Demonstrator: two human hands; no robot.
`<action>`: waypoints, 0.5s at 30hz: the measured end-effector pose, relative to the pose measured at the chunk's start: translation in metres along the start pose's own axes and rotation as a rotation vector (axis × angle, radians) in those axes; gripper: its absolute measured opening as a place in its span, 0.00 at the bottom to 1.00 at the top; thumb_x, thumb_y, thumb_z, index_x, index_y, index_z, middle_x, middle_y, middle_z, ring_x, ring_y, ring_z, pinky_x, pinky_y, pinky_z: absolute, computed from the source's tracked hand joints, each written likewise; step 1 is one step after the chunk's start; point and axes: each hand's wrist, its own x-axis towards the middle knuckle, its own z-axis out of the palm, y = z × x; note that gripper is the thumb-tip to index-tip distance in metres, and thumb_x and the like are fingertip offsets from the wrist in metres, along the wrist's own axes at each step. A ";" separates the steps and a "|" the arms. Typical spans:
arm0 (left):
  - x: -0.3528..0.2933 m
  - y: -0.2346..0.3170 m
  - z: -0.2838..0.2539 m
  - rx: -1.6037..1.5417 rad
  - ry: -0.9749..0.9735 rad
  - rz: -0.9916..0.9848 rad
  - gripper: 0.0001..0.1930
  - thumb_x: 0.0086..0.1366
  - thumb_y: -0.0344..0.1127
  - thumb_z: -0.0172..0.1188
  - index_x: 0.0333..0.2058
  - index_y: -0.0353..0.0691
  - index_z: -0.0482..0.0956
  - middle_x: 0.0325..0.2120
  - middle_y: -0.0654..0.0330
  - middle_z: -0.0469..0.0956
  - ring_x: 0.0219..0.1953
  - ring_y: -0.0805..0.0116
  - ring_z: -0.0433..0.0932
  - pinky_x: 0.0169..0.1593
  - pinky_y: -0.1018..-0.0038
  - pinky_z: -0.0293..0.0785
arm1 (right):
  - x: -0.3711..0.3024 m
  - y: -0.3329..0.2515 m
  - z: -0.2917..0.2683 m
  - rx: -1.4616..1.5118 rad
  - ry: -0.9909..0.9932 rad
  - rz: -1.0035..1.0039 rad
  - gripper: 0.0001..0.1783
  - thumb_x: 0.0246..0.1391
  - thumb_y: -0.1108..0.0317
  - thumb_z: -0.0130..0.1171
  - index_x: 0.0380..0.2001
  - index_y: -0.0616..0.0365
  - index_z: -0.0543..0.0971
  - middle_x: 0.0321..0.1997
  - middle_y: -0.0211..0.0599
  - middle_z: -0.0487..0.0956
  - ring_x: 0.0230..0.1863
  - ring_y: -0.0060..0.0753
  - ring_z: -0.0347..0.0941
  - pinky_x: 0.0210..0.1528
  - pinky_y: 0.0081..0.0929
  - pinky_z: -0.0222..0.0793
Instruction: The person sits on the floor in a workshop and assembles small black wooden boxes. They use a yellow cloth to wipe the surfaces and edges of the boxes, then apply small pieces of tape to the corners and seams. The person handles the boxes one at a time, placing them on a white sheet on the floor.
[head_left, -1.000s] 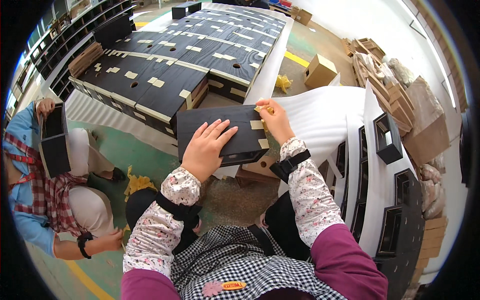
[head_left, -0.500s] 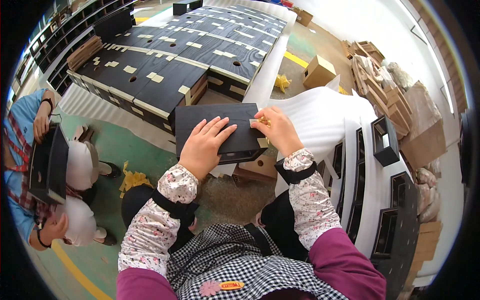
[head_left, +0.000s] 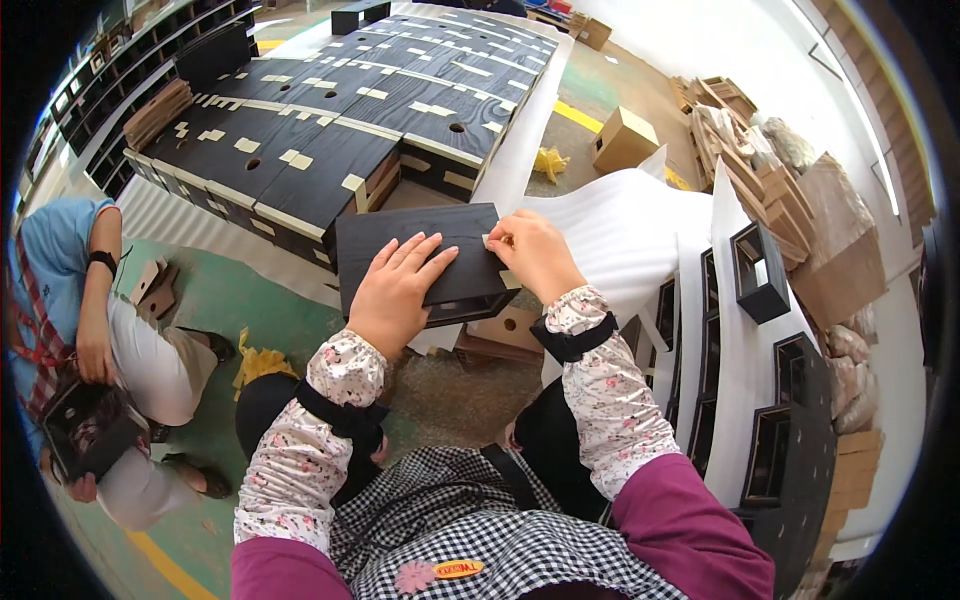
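A black wooden box (head_left: 370, 235) lies in front of me with its top panel facing up and an open side toward me. Across that panel my left hand (head_left: 390, 290) rests flat with the fingers spread. At the panel's right edge, my right hand (head_left: 528, 255) pinches a small strip of masking tape (head_left: 488, 241), mostly covered by the fingers. Another pale tape piece (head_left: 510, 279) sticks at the box's near right corner, just below that hand.
Beyond the box stands a large block of taped black units (head_left: 330, 150). A co-worker at left holds a black box (head_left: 92, 425). Yellow tape scraps (head_left: 262, 366) lie on the floor. Black frames (head_left: 760, 272) and white foam sheeting (head_left: 610, 215) are at right, wood offcuts (head_left: 735, 165) behind.
My right hand's fingers have drawn closer together on the tape, and the crumpled yellow tape seen there is hidden now. The co-worker has lowered and turned their box. My view has shifted slightly.
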 end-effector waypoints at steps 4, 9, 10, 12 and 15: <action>0.000 0.000 0.001 -0.003 0.000 -0.001 0.37 0.43 0.26 0.64 0.56 0.49 0.65 0.57 0.60 0.63 0.61 0.63 0.60 0.64 0.63 0.53 | 0.002 0.002 0.004 -0.054 0.057 -0.005 0.08 0.45 0.65 0.62 0.25 0.57 0.78 0.30 0.41 0.75 0.37 0.43 0.72 0.41 0.35 0.68; 0.000 0.000 0.000 -0.005 0.010 0.006 0.37 0.43 0.26 0.63 0.56 0.49 0.65 0.57 0.59 0.63 0.61 0.62 0.60 0.64 0.63 0.53 | 0.001 0.002 -0.001 0.007 -0.002 -0.027 0.06 0.48 0.67 0.57 0.25 0.58 0.78 0.30 0.42 0.75 0.36 0.44 0.72 0.40 0.35 0.68; -0.001 0.000 0.001 -0.002 0.010 0.007 0.37 0.43 0.26 0.63 0.56 0.49 0.65 0.57 0.59 0.63 0.61 0.62 0.60 0.64 0.63 0.53 | 0.002 0.002 0.001 -0.026 0.001 -0.025 0.05 0.48 0.68 0.56 0.26 0.58 0.78 0.31 0.43 0.74 0.36 0.45 0.72 0.41 0.35 0.68; 0.000 0.000 0.000 0.001 0.012 0.005 0.36 0.43 0.26 0.63 0.56 0.48 0.65 0.57 0.59 0.63 0.61 0.62 0.60 0.64 0.63 0.53 | 0.005 0.003 0.006 -0.051 0.031 -0.025 0.05 0.48 0.68 0.56 0.26 0.57 0.78 0.31 0.43 0.74 0.36 0.45 0.72 0.41 0.35 0.68; 0.000 0.001 -0.001 -0.004 0.014 0.004 0.36 0.43 0.25 0.63 0.55 0.48 0.65 0.57 0.59 0.63 0.61 0.62 0.60 0.63 0.62 0.53 | 0.002 0.005 0.003 -0.038 0.029 -0.020 0.05 0.48 0.68 0.56 0.26 0.57 0.78 0.30 0.43 0.75 0.36 0.46 0.72 0.41 0.35 0.68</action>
